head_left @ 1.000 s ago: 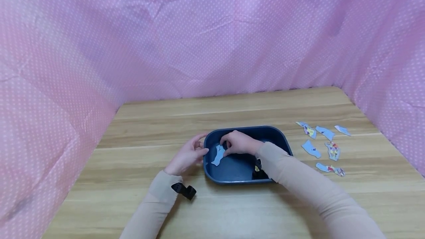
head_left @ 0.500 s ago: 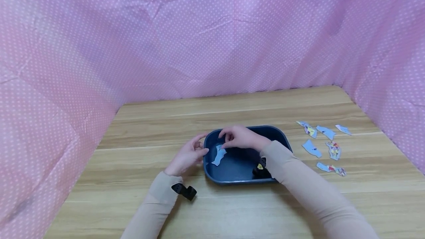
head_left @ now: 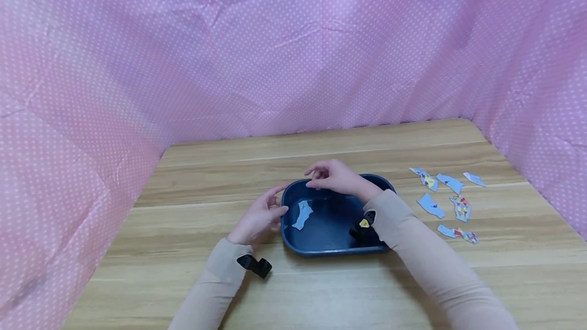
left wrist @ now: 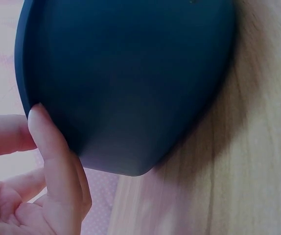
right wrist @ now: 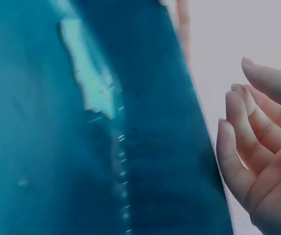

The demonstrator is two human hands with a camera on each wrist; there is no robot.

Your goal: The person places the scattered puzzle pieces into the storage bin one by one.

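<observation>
A dark blue plastic tray (head_left: 316, 252) stands on the wooden table. One light blue, wavy-edged puzzle piece (head_left: 302, 215) lies at the left end of its floor; the right wrist view shows this piece (right wrist: 88, 73) too. My left hand (head_left: 261, 215) is at the tray's left end, thumb tip at the rim (left wrist: 25, 93) and fingers loosely bent along the outside. My right hand (head_left: 337, 176) hovers over the far rim, away from the piece. Its fingers curl loosely, and nothing is between them in the right wrist view (right wrist: 263, 132).
Right of the tray, several puzzle pieces lie spread on the table: plain blue ones such as this piece (head_left: 430, 205), and multicoloured printed ones such as this piece (head_left: 460, 208). Pink dotted cloth (head_left: 293, 65) hangs around the table's back and sides.
My right hand has let go of the blue piece and risen up and away to the far rim. The piece stays on the tray floor. My left hand has kept its place.
</observation>
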